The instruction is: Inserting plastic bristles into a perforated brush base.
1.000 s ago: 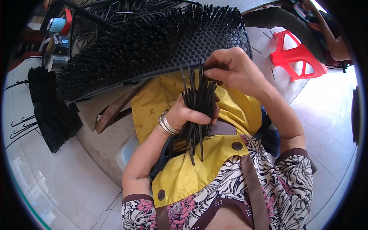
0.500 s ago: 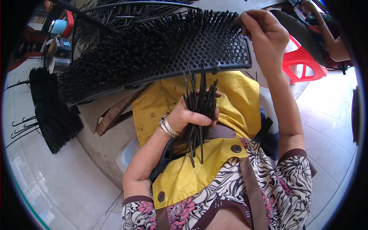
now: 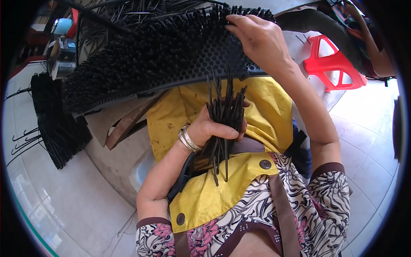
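My left hand (image 3: 214, 129) is closed around a bundle of thin black strips (image 3: 226, 112), held upright in front of my yellow apron. Beyond it lies a black perforated panel (image 3: 212, 55), its round holes bare along the near right part. Dense black strips (image 3: 141, 55) stand up out of the rest of the panel. Over the panel's far right part, my right hand (image 3: 262, 42) has thumb and fingers pinched together among the upright strips. Whatever the fingertips hold is too dark and small to make out.
Loose black strips (image 3: 128, 19) are heaped behind the panel. At left hangs a dark bundle (image 3: 55, 124) beside metal hooks (image 3: 28, 139). A metal can (image 3: 64, 68) and a blue cup (image 3: 63, 26) stand far left. A red stool (image 3: 336, 66) and another person's arm (image 3: 372, 47) are at right.
My right hand has moved left and slightly up, from the panel's right end to farther in over the strips. My left hand keeps its bundle almost unmoved.
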Tool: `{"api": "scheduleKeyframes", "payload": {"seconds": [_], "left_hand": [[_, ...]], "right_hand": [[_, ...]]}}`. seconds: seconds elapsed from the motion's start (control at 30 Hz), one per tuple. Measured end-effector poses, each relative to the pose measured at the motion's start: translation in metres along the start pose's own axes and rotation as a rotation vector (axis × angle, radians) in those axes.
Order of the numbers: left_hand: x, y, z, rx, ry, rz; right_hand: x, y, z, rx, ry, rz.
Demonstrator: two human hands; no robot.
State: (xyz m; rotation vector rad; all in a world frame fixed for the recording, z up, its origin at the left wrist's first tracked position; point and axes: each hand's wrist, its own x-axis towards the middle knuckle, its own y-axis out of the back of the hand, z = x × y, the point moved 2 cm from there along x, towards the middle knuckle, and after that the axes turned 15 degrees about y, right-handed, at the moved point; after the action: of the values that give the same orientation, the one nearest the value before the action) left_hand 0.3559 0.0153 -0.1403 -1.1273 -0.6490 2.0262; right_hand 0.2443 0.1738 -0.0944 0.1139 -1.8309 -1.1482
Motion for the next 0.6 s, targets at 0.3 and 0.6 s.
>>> {"api": "scheduleKeyframes", "payload": {"seconds": [0.3, 0.6], "left_hand": [[-0.002, -0.006, 0.004, 0.097, 0.006, 0.028], [0.000, -0.001, 0.001, 0.078, -0.066, 0.023]], "right_hand": [[-0.022, 0.025, -0.040, 0.888, -0.633, -0.266], [-0.038, 0.028, -0.046, 0.869, -0.799, 0.019]]}}
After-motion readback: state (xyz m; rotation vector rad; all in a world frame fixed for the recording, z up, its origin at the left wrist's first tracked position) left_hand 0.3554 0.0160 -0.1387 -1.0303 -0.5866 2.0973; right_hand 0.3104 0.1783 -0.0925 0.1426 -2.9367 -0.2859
